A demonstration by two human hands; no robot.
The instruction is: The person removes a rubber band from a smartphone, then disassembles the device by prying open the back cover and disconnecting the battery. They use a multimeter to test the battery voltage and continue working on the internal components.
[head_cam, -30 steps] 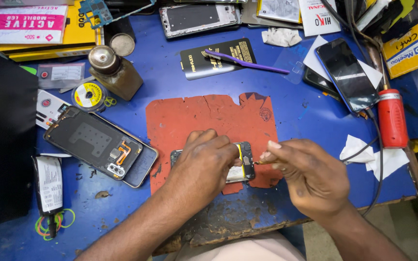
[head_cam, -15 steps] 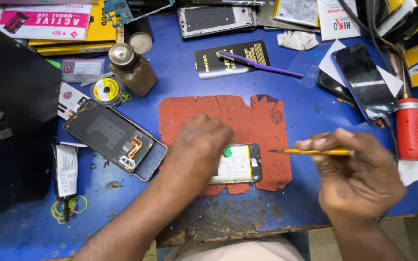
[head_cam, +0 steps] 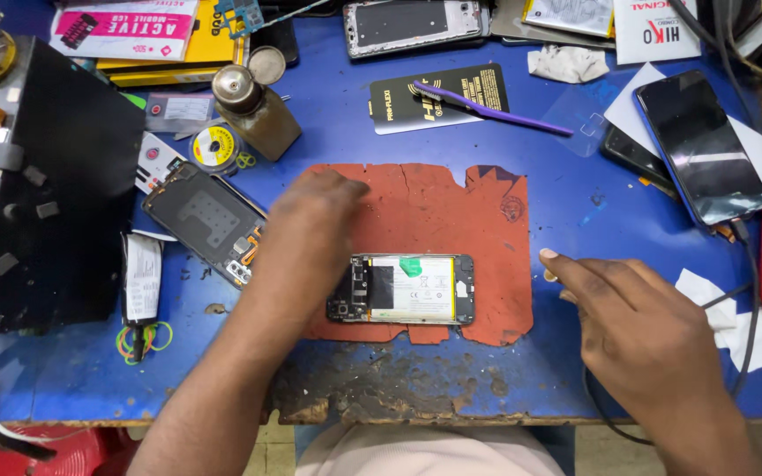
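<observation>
The right hand [head_cam: 654, 339] hovers nearest, its fingers [head_cam: 575, 269] loosely curled and apparently holding nothing, just beside the mat's right edge. The opened phone [head_cam: 403, 289] lies flat on the red mat [head_cam: 451, 203], battery up. The left hand [head_cam: 306, 234] rests palm-down just left of it, fingers spread. Best to steady the phone's frame before working on it. Beyond, a purple brush [head_cam: 491, 110] lies on the blue counter [head_cam: 337, 132].

A single head-worn camera looks almost straight down from close above onto a scratched blue worktable [head_cam: 575, 370], whose near edge runs along the bottom of the view. A worn red-brown rubber mat [head_cam: 478, 220] sits mid-view; both forearms enter from the near side. No second view shares the scene.
</observation>
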